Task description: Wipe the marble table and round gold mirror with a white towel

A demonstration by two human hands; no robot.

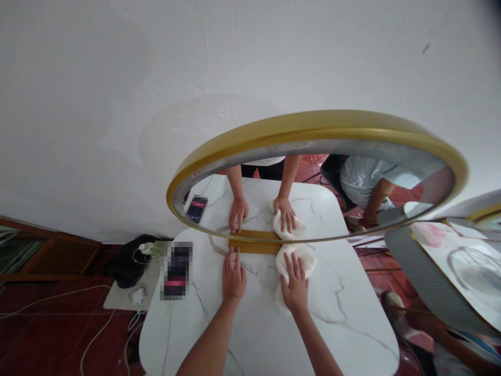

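A white cloth (307,257) lies on the bench (258,334) beside the mirror's (313,122) gold base (254,247). My right hand (296,286) spreads open on it; my left hand (234,279), empty, rests flat near the base. Snagged cloth could, I judge, tip the mirror.

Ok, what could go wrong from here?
The right hand presses a white cloth beside the gold strip; the cloth might catch or nudge it. The mirror has its lower rim close to both hands, so a raised hand could knock it. The blurred-out item near the table's left edge might get swept off.
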